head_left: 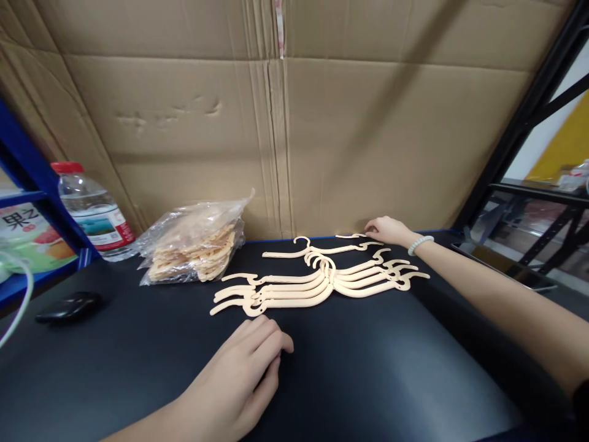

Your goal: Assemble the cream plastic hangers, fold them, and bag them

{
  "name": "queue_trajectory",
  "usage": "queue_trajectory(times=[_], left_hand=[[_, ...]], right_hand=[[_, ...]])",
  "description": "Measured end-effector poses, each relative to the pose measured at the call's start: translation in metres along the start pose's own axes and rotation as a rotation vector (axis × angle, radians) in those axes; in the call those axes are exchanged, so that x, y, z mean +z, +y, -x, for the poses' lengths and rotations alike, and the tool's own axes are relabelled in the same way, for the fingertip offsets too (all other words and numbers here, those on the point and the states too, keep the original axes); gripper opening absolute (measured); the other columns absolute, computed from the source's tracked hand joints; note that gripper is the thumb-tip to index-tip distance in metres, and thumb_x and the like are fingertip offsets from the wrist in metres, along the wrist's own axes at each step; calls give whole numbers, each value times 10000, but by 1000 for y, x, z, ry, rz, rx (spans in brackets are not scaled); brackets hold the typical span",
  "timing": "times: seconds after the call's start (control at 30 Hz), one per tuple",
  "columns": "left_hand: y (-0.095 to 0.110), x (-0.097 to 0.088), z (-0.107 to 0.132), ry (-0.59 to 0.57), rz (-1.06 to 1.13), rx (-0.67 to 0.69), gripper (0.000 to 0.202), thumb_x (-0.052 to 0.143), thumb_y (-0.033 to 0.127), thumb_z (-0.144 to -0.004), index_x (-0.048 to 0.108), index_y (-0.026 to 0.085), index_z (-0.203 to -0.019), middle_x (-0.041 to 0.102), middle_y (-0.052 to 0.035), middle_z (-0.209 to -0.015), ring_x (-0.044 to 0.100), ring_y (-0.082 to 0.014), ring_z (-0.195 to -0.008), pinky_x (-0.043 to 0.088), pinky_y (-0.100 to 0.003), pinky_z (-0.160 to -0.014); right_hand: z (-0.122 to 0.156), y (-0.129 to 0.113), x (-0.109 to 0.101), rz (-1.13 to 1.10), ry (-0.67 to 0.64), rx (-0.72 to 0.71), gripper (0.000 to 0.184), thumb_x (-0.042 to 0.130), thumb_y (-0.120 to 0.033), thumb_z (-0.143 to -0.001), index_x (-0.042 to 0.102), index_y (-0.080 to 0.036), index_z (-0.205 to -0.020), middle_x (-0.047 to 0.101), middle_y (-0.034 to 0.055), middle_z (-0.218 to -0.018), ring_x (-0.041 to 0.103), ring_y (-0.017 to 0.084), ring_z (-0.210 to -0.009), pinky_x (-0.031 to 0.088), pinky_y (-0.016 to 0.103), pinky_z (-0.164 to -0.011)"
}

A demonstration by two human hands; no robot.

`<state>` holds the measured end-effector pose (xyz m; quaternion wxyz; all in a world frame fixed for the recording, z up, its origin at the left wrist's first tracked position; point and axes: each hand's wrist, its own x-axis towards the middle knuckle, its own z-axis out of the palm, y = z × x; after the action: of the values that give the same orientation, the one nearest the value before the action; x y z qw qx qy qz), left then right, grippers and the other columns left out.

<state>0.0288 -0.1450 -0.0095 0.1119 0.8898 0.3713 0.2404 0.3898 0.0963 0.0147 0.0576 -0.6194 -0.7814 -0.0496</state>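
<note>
Several cream plastic folding clothes hangers [294, 294] lie overlapped in a row on the dark table, their hooks bunched in the middle. Behind them lies one more hanger [289, 253], whose left side lacks the curved end piece seen on its right. At the table's back edge, my right hand [389, 231] has its fingers closed on a small loose hanger arm [348, 236]; the fingertips are partly hidden. My left hand [253, 368] rests on the table just in front of the hangers' left ends. Its fingers are loosely curled together, with nothing seen in them.
A clear plastic bag [197, 236] full of cream hanger parts sits at the back left. Beside it stands a water bottle [99, 215]. A black mouse [71, 307] lies nearer left. Cardboard [184, 123] walls the back; a black metal frame [519, 135] borders the right.
</note>
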Motion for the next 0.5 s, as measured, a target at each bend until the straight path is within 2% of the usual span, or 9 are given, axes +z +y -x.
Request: queue_trajectory(times=[0.1,0.33,0.4,0.5], left_hand=[[0,-1,1,-25,-1,-14,231,340,59,-890,483,231,-951,556,-29,-893,517,-194,-805,427,-302,-725],[-1,-3,3,-59,-8,-3,212,335,34,-854,433,222,-860,526,-20,-863,482,-191,-774,389,-300,-693],[-2,-2,3,-63,-9,-4,203,343,35,-841,422,221,-840,520,-19,-858,471,-193,-766,379,-303,-682],[-2,-2,4,-60,-18,-11,191,350,39,-826,407,221,-811,512,-20,-840,451,-195,-747,368,-310,-672]], right_hand=[[-6,-4,6,41,-52,12,290,568,-343,-947,590,-169,-1179,613,84,-1186,629,200,-986,543,410,-841],[-4,-18,9,90,-22,31,302,572,-334,-944,584,-170,-1197,604,92,-1208,624,208,-1005,540,414,-851],[-2,-22,6,80,16,25,284,571,-344,-945,597,-165,-1163,620,83,-1169,630,196,-974,540,405,-838],[3,-30,-3,28,101,-5,197,547,-306,-940,669,-157,-978,680,75,-967,640,193,-865,513,347,-766]])
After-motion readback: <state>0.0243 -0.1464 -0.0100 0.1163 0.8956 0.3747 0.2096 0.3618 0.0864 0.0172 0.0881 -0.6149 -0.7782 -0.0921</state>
